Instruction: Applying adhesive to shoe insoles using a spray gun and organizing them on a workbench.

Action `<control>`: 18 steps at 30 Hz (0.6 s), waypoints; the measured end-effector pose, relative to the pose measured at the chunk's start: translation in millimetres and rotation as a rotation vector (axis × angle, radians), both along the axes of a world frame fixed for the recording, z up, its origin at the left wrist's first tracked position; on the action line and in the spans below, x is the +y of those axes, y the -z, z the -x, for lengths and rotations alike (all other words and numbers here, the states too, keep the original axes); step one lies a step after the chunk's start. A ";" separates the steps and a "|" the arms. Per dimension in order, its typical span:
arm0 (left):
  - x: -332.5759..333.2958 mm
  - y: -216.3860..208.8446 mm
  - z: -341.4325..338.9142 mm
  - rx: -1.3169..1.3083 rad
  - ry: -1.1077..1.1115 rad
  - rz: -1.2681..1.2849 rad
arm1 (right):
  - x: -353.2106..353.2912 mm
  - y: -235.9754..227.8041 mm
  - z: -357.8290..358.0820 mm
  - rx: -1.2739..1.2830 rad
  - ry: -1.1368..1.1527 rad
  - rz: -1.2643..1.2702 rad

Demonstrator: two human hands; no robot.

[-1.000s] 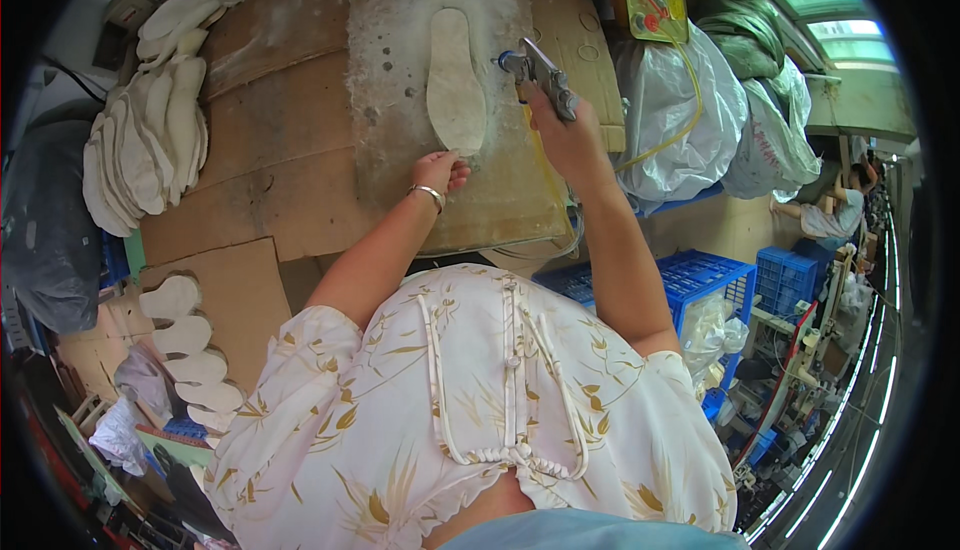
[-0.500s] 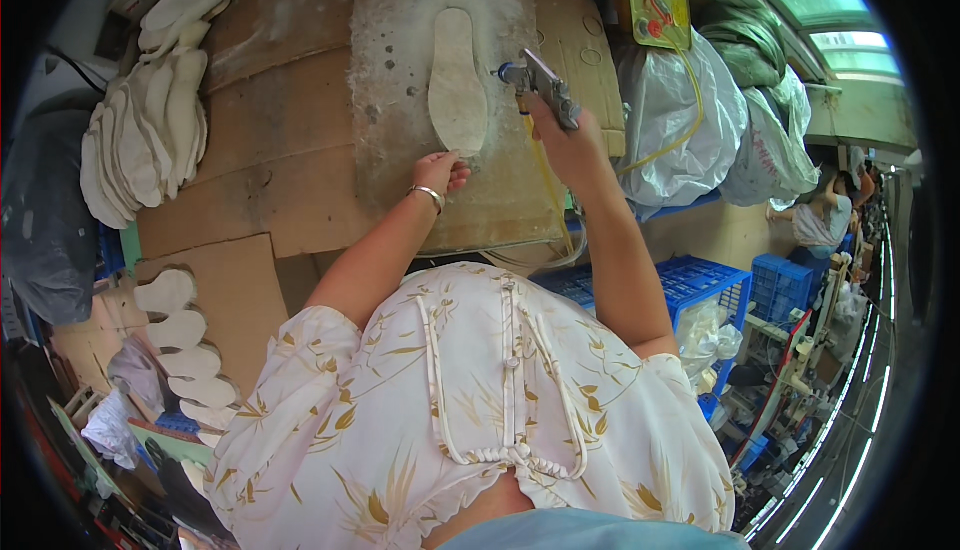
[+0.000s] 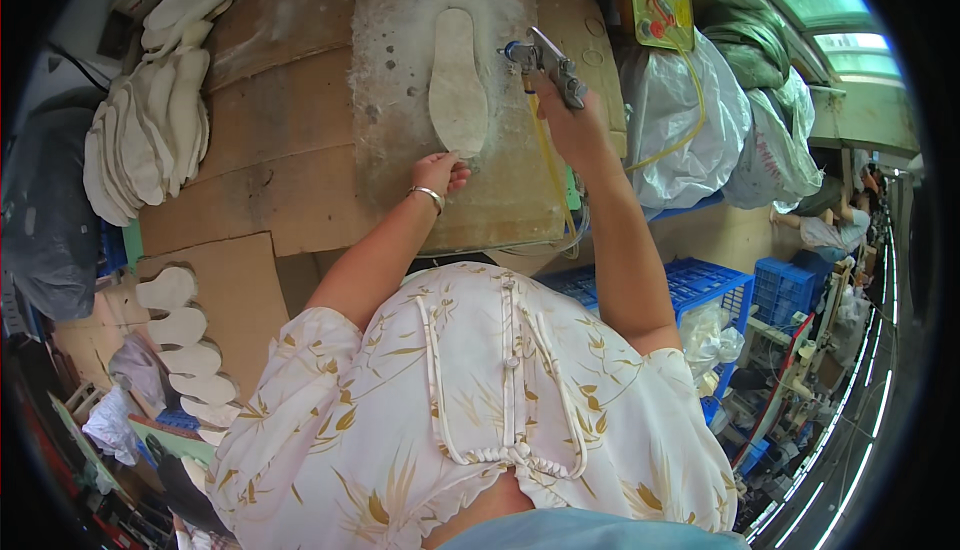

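A pale insole [image 3: 458, 85] lies lengthwise on a whitened, spotted sheet [image 3: 390, 30] on the cardboard-covered table. At its near end, my left hand [image 3: 440, 172] pinches the edge with thumb and fingers; a bracelet sits on that wrist. To the right of the insole, my right hand [image 3: 572, 120] is wrapped round the handle of a metal spray gun [image 3: 552, 65]. Its nozzle points left, over the sheet's right edge. From the gun a yellowish hose [image 3: 544, 165] hangs down past my forearm.
Stacked insoles [image 3: 150, 130] lie at the far left, with several more fanned on a cardboard piece [image 3: 235, 295] nearer me. A yellow can [image 3: 655, 5] with a hose and white plastic bags [image 3: 685, 120] stand at the right. Blue crates [image 3: 700, 280] are lower right; another person [image 3: 835, 230] is beyond.
My right hand has moved the spray gun slightly right and up, its nozzle still facing left. My left hand and the insole stay in place.
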State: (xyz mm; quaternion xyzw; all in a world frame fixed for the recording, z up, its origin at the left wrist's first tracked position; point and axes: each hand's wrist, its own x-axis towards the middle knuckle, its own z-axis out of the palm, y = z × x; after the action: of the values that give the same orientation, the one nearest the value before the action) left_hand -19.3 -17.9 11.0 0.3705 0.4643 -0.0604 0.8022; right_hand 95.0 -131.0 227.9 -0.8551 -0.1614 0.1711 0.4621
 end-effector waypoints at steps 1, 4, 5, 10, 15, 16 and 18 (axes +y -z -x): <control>0.1 0.1 0.2 -0.005 -0.006 -0.002 | -0.1 -3.1 0.9 0.001 -0.001 -0.001; 1.4 2.2 1.6 -0.006 -0.021 -0.004 | -4.9 -10.6 11.2 0.040 -0.043 -0.030; 2.2 3.2 2.4 -0.005 -0.027 -0.004 | -8.8 -13.1 18.6 0.068 -0.071 0.013; 0.8 6.8 2.2 -0.018 -0.024 0.005 | -27.7 2.4 25.3 0.031 -0.145 0.004; -2.1 7.1 1.2 -0.016 -0.027 0.004 | -11.4 2.1 -1.1 -0.001 -0.022 0.020; -2.1 8.0 0.7 -0.034 -0.038 0.011 | -10.7 -0.5 -1.3 0.002 -0.021 0.020; -2.5 9.0 0.8 -0.051 -0.050 0.018 | -9.9 -3.5 -1.2 -0.017 -0.026 -0.015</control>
State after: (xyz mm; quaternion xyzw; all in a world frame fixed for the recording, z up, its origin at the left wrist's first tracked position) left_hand -20.1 -20.4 2.0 0.3528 0.4521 -0.0351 0.8185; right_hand 96.2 -140.8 231.4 -0.8507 -0.1778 0.1688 0.4649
